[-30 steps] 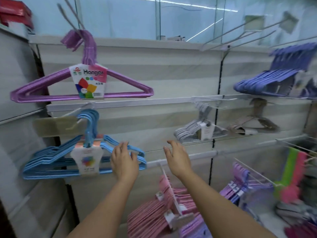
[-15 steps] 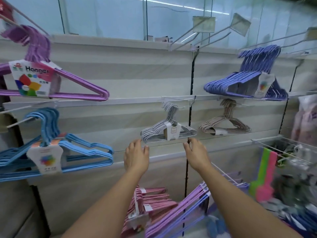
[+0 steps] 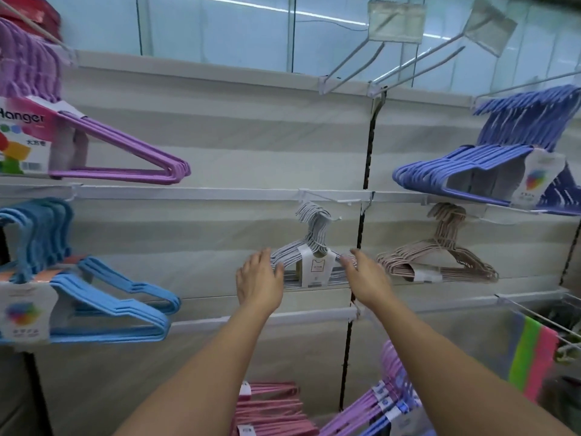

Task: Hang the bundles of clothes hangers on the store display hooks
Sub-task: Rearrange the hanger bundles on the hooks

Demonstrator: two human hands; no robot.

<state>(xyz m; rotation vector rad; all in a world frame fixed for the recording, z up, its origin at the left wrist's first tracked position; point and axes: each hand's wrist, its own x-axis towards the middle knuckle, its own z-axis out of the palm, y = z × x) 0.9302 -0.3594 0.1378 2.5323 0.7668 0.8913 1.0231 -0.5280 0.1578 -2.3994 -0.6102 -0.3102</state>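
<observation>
Now I see both hands raised to the grey hanger bundle [image 3: 309, 251], which hangs from a white display hook [image 3: 327, 200] at mid-wall. My left hand [image 3: 258, 280] lies with relaxed fingers at its left shoulder; my right hand [image 3: 364, 278], fingers spread, reaches its right shoulder. Beside it hangs a beige hanger bundle [image 3: 440, 256].

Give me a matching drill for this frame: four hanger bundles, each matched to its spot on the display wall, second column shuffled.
Bundles:
1. purple bundle
2. light blue bundle
3. grey bundle
4. beige bundle

Places:
A. middle row, between both hands
B. upper left
C. middle row, right of the black upright
D. lower left

Pairs: 1-B, 2-D, 3-A, 4-C
</observation>
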